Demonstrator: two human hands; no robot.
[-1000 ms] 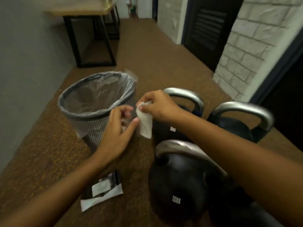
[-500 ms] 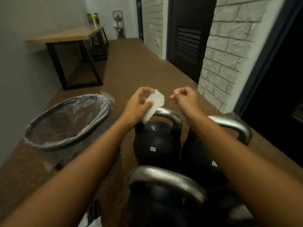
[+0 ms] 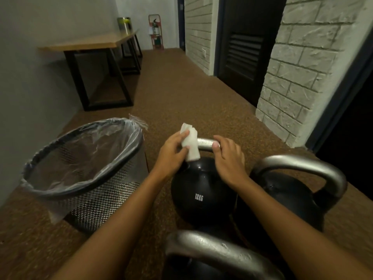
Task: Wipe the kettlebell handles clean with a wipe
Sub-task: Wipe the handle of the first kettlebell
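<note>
Beyond the nearest kettlebell (image 3: 222, 250), the left hand (image 3: 171, 156) pinches the folded wipe (image 3: 189, 142) against the left end of the steel handle (image 3: 205, 143) of the 12 kg kettlebell (image 3: 201, 190), the right hand (image 3: 228, 158) seemingly curled round its right end, so wiping looks barely begun and next calls for rubbing along the bar.

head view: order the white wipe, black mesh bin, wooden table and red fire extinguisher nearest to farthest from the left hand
1. White folded wipe: pinched in the left hand, on the steel kettlebell handle.
2. Black mesh bin with clear liner: on the floor, just left.
3. Wooden table with black legs: back by the left wall.
4. Red fire extinguisher: far end wall, beyond the table.
</note>
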